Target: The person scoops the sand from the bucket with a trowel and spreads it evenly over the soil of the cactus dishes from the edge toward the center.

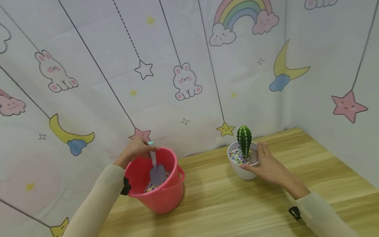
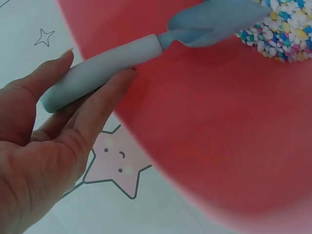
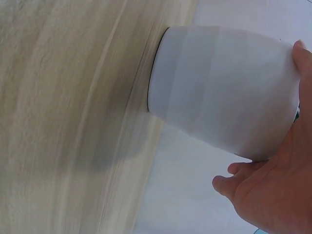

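My left hand grips the pale handle of a small trowel over a pink-red bucket. In the left wrist view the thumb and fingers hold the handle, and the grey-blue blade reaches to the colourful pebbles in the bucket. My right hand holds the rim of a white pot, thumb in front and fingers at the far right side. A green cactus stands upright in it among multicoloured pebbles. The right wrist view shows the pot's side and its base on the table.
Both containers stand on a wood-grain table, the bucket on the left and the pot on the right. Behind them hangs a white cloth printed with rabbits, stars and moons. The bucket's handle hangs down on its right side.
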`<state>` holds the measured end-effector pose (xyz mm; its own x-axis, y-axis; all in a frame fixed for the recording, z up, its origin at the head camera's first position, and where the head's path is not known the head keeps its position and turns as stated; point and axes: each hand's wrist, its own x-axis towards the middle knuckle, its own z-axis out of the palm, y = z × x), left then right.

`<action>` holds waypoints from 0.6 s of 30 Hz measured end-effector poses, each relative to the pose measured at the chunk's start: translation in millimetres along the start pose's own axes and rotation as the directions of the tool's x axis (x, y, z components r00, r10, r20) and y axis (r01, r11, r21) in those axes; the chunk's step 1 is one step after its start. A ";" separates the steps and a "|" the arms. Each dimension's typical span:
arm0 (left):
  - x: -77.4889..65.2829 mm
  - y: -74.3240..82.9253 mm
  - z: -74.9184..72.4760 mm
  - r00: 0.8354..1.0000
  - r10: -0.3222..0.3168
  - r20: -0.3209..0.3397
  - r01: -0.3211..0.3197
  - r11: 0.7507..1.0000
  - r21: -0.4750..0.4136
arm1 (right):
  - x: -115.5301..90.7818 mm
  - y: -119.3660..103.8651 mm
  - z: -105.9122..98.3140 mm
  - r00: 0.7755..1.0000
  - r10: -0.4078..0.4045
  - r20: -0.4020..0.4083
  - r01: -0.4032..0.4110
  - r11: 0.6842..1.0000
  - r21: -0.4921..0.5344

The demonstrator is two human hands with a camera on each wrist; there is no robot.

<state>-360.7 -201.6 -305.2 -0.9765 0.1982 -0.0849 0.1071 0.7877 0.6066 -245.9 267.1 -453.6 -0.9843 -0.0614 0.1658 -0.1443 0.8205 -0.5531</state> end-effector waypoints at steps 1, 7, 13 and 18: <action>0.5 0.6 0.0 1.000 -0.006 0.011 0.007 1.000 -0.001 | -0.2 0.3 -0.3 1.000 0.001 0.000 -0.001 1.000 0.001; -0.1 -4.5 -2.7 0.996 -0.057 0.062 0.057 0.998 -0.010 | -0.7 -0.8 -0.7 1.000 -0.004 -0.006 0.004 1.000 -0.004; -1.6 -7.0 0.8 0.988 -0.108 0.113 0.111 0.994 -0.018 | -1.0 -1.7 -0.3 1.000 -0.004 -0.008 0.004 1.000 -0.006; 1.9 -2.6 4.0 0.982 -0.130 0.133 0.136 0.990 -0.034 | -2.0 -2.3 -0.5 1.000 -0.003 -0.011 0.003 1.000 -0.007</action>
<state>-362.1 -201.0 -310.1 -0.9484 0.1699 -0.2677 -0.0328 0.7872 0.6158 -243.5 265.5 -452.3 -0.9826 -0.0571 0.1766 -0.1461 0.8246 -0.5465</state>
